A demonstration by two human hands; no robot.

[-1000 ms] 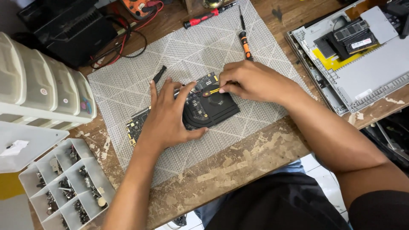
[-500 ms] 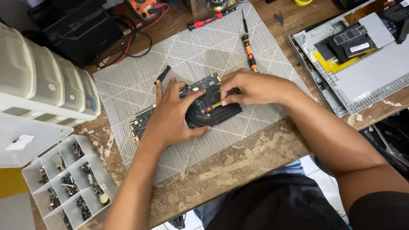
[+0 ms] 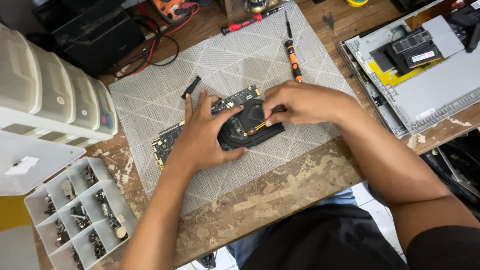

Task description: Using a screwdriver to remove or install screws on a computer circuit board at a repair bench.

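At the middle of the grey patterned mat (image 3: 150, 105), a dark circuit board (image 3: 167, 140) is laid flat with a black cooling fan assembly (image 3: 250, 127) seated on its right part. The board is pinned down by the left hand (image 3: 202, 137), whose fingers are spread and released, palm over the board and thumb pressed along the near edge of the fan housing. The far right edge of the fan is pinched by the right hand (image 3: 300, 102), its fingertips curled closed on the rim; what exactly is gripped beneath them cannot be told.

A slip is judged the main risk: if the fan were pulled or pressed unevenly, the thin copper strip on it could be bent, or the board could be flexed under the flat palm. Any small connector between fan and board could be strained, though none can be made out.

An orange-handled screwdriver (image 3: 293, 60) is lying just beyond the right hand and could be knocked by it. A small black part (image 3: 191, 86) rests near the left fingertips. Further off, a red-handled screwdriver (image 3: 245, 22) lies at the mat's far edge, an opened laptop chassis (image 3: 435, 90) stands to the right, and a compartmented screw tray (image 3: 107, 185) sits near the left forearm, within reach of being nudged.
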